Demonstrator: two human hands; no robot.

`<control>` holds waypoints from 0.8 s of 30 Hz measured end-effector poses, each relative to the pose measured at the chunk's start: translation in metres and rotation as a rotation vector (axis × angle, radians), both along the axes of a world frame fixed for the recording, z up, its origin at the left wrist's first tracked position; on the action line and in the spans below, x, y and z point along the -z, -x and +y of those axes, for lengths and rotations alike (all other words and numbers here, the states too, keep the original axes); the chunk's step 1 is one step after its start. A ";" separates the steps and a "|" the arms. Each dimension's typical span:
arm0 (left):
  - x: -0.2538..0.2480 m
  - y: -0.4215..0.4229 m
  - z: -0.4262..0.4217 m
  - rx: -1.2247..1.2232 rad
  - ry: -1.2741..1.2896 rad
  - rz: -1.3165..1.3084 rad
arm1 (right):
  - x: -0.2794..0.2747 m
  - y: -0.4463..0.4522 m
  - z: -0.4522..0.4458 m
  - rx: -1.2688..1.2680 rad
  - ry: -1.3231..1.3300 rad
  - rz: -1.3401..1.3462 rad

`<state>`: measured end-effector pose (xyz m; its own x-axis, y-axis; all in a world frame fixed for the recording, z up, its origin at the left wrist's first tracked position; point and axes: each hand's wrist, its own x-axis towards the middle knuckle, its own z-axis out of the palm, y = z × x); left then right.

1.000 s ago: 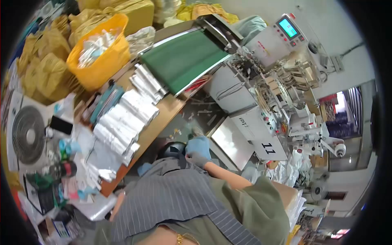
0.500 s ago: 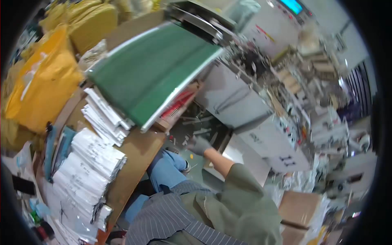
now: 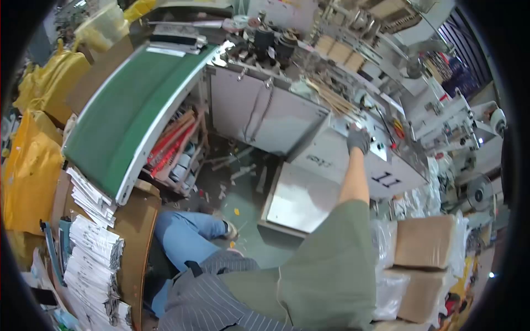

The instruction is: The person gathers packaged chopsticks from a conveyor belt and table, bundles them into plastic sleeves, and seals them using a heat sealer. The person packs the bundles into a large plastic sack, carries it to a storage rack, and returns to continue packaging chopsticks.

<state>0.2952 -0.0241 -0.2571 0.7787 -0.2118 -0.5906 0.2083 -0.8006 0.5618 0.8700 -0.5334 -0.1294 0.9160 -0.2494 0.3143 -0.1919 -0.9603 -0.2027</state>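
Observation:
My right hand (image 3: pixel 359 140), in a grey glove, is stretched out to the control panel (image 3: pixel 377 144) on the white machine cabinet marked 11. Its fingers extend over the panel's edge by the knobs and buttons, with no object visible in them; whether a fingertip presses a button I cannot make out. My left hand is out of view. Below the panel, a white slanted board (image 3: pixel 305 197) leans at the cabinet. Wooden sticks (image 3: pixel 335 100) lie on the machine top, just beyond my right hand.
A green conveyor belt (image 3: pixel 130 105) slopes down at the left, above a rack (image 3: pixel 185 160) holding red items. Bundled white packets (image 3: pixel 94 259) lie on a brown table (image 3: pixel 137 237). Wrapped cardboard-coloured stacks (image 3: pixel 424 241) stand at the right. Scraps litter the floor (image 3: pixel 234 190).
My right hand has moved from low over the floor, near the board, up and right to the control panel. The view has turned right, bringing more of the machine into sight.

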 end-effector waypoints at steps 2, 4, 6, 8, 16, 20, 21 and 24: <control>-0.017 -0.017 0.015 -0.006 -0.084 0.005 | -0.002 0.013 -0.009 -0.072 0.009 0.093; -0.032 -0.030 0.025 -0.006 -0.153 0.013 | -0.008 0.016 -0.009 -0.098 0.136 0.128; -0.044 -0.031 0.030 -0.002 -0.208 0.033 | -0.013 0.014 -0.016 -0.124 0.065 0.177; -0.055 -0.023 0.035 -0.014 -0.260 0.049 | -0.013 0.002 -0.021 -0.152 0.077 0.228; -0.045 0.201 -0.064 -0.472 -0.278 0.212 | 0.162 0.226 0.192 -0.740 -1.148 -0.058; 0.025 0.320 -0.308 -1.089 -0.141 0.145 | 0.109 0.552 0.309 -2.024 -0.715 0.868; 0.035 0.328 -0.306 -1.162 -0.250 0.002 | 0.062 0.605 0.317 -2.721 -0.437 0.581; -0.073 0.339 -0.336 -1.718 -0.056 0.003 | 0.022 0.717 0.305 -3.435 0.072 0.323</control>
<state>-0.0436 -0.3602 -0.1837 0.0722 0.8189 -0.5694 0.7825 0.3076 0.5414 0.1534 -0.2281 -0.1516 -0.9681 0.0074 0.2505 -0.0907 0.9215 -0.3775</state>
